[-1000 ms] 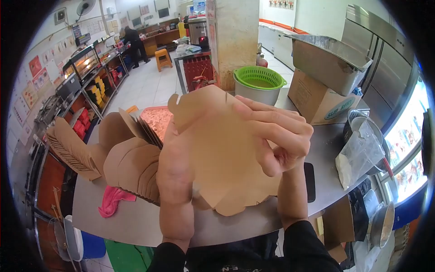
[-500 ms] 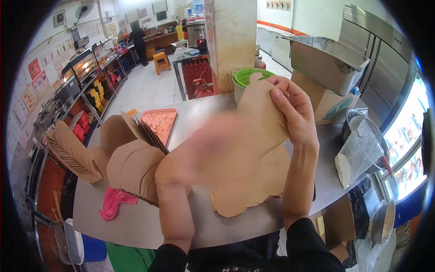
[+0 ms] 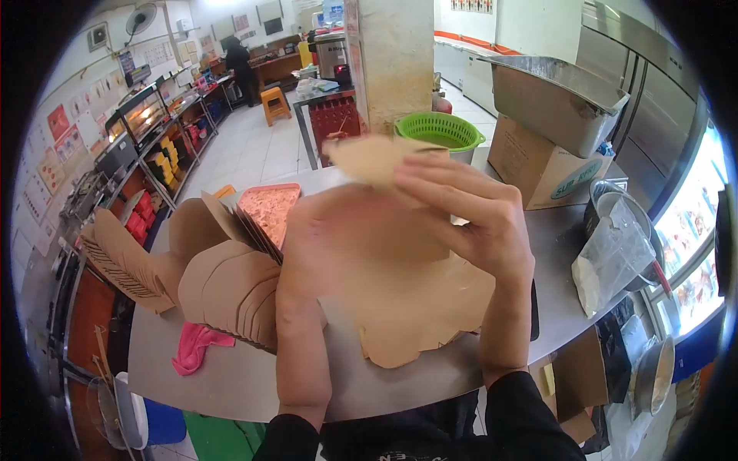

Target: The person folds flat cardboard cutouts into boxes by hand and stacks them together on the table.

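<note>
A brown cardboard piece, blurred at its upper part, is held up over the metal table. My right hand has its fingers closed on the right side of this piece. My left hand is at the piece's left side, smeared by motion, and its fingers cannot be made out. Below both hands lies a stack of flat cardboard pieces. Left of my left forearm stand nested, folded cardboard pieces, with another nested row farther left.
A pink cloth lies on the metal table near its front left. Behind are a red tray and a green basket. At right are a carton under a metal tub and a plastic bag. A person stands far back.
The held cardboard has turned and its upper end has swung left. My right hand has turned, its fingers now pointing left. The far person has shifted slightly.
</note>
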`<action>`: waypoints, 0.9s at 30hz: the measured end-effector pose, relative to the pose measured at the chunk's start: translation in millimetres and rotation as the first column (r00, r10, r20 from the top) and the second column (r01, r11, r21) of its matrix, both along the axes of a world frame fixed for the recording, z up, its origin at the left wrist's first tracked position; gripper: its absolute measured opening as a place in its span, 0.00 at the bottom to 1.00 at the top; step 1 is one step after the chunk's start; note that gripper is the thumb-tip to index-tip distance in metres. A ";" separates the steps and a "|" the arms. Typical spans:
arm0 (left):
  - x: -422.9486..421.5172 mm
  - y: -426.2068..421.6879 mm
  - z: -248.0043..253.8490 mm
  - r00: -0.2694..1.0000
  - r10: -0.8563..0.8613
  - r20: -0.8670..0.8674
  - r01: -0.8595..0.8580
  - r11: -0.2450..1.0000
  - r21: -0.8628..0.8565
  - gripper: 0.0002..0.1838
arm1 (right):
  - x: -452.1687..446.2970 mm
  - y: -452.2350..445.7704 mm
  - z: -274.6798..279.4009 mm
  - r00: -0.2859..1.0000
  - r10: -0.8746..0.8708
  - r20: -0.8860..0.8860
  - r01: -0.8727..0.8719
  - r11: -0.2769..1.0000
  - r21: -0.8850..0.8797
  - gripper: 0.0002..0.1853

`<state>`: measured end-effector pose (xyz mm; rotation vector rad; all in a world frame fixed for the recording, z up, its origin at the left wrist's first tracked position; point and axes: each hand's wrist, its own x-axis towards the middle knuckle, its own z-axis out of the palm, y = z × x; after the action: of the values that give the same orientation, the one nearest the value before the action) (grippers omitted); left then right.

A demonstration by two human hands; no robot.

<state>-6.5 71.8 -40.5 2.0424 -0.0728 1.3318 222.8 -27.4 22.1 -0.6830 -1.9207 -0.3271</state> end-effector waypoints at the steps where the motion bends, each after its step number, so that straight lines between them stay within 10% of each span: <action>1: -3.4 5.8 -4.7 0.998 0.060 -0.003 -0.058 0.971 0.231 0.23 | 1.0 -0.6 -0.3 0.998 0.052 0.017 -0.052 0.999 0.013 0.16; 7: 28.3 -19.1 6.7 0.850 0.169 0.500 0.029 0.931 -0.363 0.26 | -2.9 -6.0 8.6 0.990 -0.137 -0.024 0.131 0.862 0.490 0.12; 11: 18.2 -55.5 35.4 0.848 -0.180 0.498 0.512 0.522 -0.683 0.23 | -4.2 -16.5 9.8 0.996 0.087 0.028 -0.091 0.976 0.198 0.09; 27: 26.2 -70.3 27.7 0.891 0.381 0.248 -0.291 0.897 -0.333 0.21 | -41.8 0.3 -10.2 0.897 0.080 -0.434 -0.013 0.988 0.155 0.11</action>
<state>19.7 1.5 -12.8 1.6339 0.3400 1.7586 181.0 -27.2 12.0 -0.5546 -1.4617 -0.2564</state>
